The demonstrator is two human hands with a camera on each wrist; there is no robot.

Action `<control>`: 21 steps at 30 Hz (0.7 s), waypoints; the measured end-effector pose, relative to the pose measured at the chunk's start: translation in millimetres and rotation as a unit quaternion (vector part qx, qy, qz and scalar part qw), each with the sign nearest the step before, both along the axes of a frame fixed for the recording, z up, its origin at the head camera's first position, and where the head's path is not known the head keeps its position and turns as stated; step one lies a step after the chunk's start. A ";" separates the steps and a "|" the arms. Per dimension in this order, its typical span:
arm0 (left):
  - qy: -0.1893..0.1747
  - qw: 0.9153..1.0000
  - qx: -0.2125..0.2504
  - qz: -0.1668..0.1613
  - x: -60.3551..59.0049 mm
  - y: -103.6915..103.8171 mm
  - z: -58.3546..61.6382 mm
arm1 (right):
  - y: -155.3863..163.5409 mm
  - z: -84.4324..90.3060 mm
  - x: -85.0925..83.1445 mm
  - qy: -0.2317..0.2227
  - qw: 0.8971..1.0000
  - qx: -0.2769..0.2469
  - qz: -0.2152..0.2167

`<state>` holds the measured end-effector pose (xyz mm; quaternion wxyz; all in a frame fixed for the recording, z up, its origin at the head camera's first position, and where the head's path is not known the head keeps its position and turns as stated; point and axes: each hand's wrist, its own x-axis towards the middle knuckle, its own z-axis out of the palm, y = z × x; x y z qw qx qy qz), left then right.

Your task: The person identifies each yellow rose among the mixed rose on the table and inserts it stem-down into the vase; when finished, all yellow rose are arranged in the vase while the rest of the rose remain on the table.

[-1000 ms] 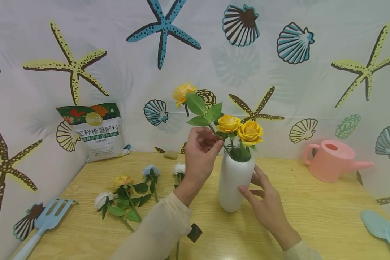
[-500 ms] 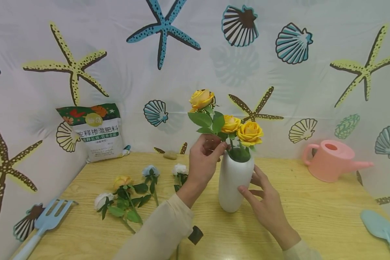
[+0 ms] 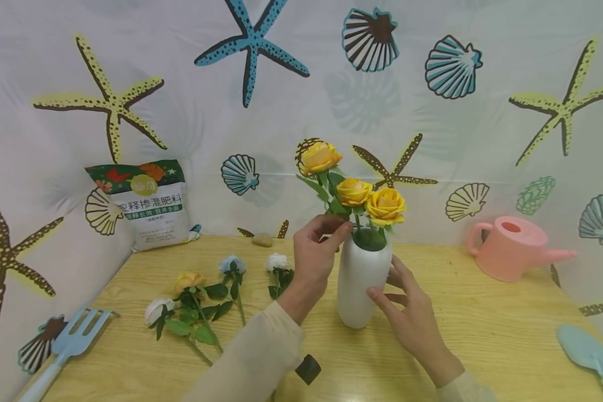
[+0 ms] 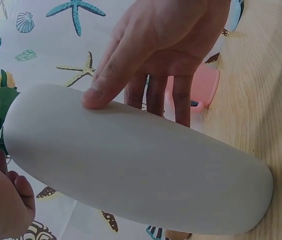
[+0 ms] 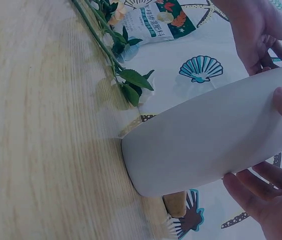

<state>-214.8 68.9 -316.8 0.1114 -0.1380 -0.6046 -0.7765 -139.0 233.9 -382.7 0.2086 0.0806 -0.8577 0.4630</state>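
Wood-grain table (image 3: 482,329) bears smooth white oval vase (image 3: 362,279), right hand (image 3: 407,312) touching.

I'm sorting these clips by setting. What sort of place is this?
Likely a staged gardening or flower-arranging corner: a wooden table against a sea-themed printed backdrop, with a fertilizer bag, pink watering can, and a white vase of yellow roses.

Cream long sleeves (image 3: 261,357), bare hands
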 end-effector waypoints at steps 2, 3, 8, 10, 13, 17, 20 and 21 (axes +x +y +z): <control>-0.008 1.000 -0.012 -0.004 0.6 0.3 -1.8 | 0.0 0.2 -0.1 0.002 1.000 0.002 -0.001; -0.012 1.000 -0.019 -0.004 0.8 0.5 -2.6 | 0.1 0.3 -0.1 0.003 1.000 0.003 -0.001; -0.038 0.998 -0.040 -0.005 2.4 0.0 -5.8 | 0.3 0.5 0.1 0.012 1.000 0.005 0.001; -0.044 0.998 -0.042 -0.012 2.8 -0.7 -6.9 | 0.3 0.5 0.2 0.014 1.000 0.006 0.001; -0.047 0.997 -0.049 -0.026 2.4 -2.1 -9.1 | 0.2 0.5 0.1 0.013 1.000 0.006 0.002; -0.044 0.996 -0.062 -0.037 1.7 -6.2 -12.1 | -0.2 0.1 0.1 0.010 1.000 0.003 0.003; -0.038 0.996 -0.068 -0.039 1.1 -11.3 -14.6 | 0.0 -0.4 0.2 0.009 1.000 0.001 0.002; -0.035 0.996 -0.070 -0.038 1.0 -13.3 -15.4 | 0.2 -0.6 0.2 0.009 1.000 0.001 0.002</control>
